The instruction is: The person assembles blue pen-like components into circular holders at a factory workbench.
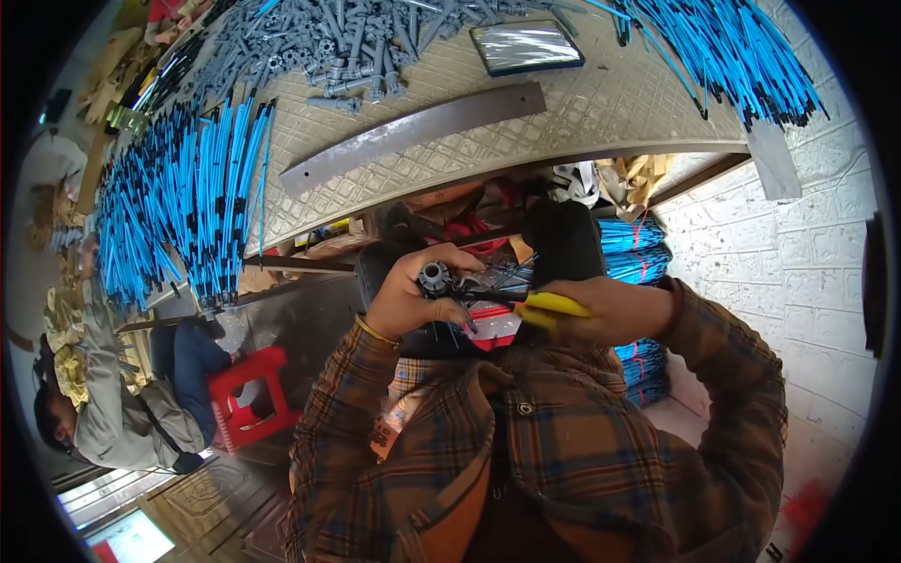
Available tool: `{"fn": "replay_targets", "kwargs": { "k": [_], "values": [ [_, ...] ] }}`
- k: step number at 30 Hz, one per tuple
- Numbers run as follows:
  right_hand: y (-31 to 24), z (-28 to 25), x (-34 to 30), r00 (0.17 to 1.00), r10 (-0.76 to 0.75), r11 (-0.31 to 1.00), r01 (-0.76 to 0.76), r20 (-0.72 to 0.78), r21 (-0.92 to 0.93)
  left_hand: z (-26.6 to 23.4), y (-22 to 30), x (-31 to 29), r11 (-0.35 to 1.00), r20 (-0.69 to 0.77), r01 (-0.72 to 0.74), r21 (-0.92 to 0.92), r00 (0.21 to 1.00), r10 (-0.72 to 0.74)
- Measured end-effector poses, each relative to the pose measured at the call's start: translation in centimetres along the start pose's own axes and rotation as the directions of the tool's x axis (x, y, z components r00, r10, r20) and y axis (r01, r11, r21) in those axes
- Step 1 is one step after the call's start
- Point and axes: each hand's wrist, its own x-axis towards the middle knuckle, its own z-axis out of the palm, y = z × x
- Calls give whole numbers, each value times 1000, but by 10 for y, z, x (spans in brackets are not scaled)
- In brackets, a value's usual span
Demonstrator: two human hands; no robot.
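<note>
Two-handed, works over the lap (565,242), just in front of the table (610,113). Holds a grey hub-like part (435,275) in the left hand (402,295), pinched between curled thumb and forefinger with a gap just filled by the part, showing the round, holed end upward. Grasps a yellow-handled tool (560,305), seemingly pliers, in the right hand (615,311), with fingers wrapped round the grips; cannot tell the spread of the handles, for the blur. Aims the dark nose (496,296) leftward at the part, touching or all but touching; cannot tell which. Seems likeliest to go wrong right there: could skid off the grey surface for want of a solid bite, then jab the left thumb, so near the nose. Could twist the part out of line, or out of the pinch and down into the lap, by wrenching too hard against a thumb and finger alone. Could mar or crack it, if plastic, by squeezing too much. Could catch the thin rods (512,278) just beyond the hands by swinging the tool too far. Could, less probably, brush down some blue rods (183,206) jutting past the table edge on the left, by flinging the left elbow wide.
</note>
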Motion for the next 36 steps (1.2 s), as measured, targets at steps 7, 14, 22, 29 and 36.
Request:
{"fn": "replay_targets", "kwargs": {
  "k": [7,14,22,29,36],
  "values": [
    [56,11,20,987,9,846,-92,158,526,-3,-3,4,998,153,-58,4,987,56],
    [15,6,11,958,-284,940,273,-29,-207,-8,-10,3,999,75,-31,-18,997,32],
    [-3,-1,1,979,-148,851,53,-142,-522,-4,-3,0,999,44,-31,31,999,29],
    [31,0,17,970,106,897,-188,218,400,-4,2,-2,999,79,27,-34,997,-24],
    [18,-7,10,975,73,908,-153,212,390,0,19,3,987,141,124,102,980,-137]
  ]
}}
